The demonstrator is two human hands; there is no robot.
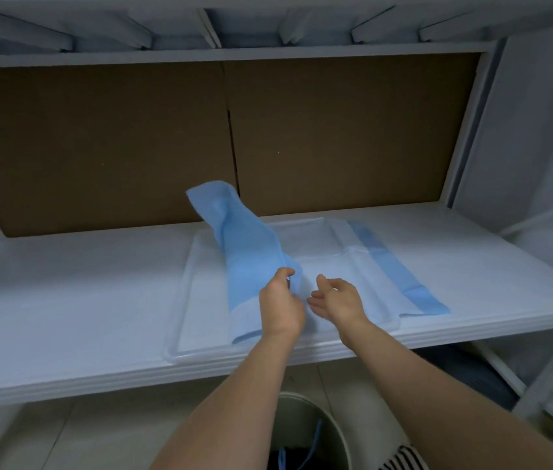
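A blue-and-white sheet (248,252) lay spread over a clear tray (180,300) on the white shelf (64,300). Its right part lay flat, with a blue band running along that edge and hanging just past the tray's near right corner. Its left part was raised off the tray in a loose, twisted fold, and the far end of that fold stood up in front of the brown cardboard back panel (98,147).

The left hand (280,307) was at the near middle of the sheet. Its fingers (287,272) were curled and pinched the inner edge of the raised blue fold against the thumb, so the cloth rose up and away from them toward the back of the shelf. The right hand (339,301) hovered just beside it, over the flat white part of the sheet, palm turned toward the left hand. Its fingers (315,295) were released and loosely spread, grasping nothing; whether their tips touched the sheet could not be told.

Below the shelf edge, between the forearms, stood a round bin (332,432), with a striped cloth (403,457) beside it.
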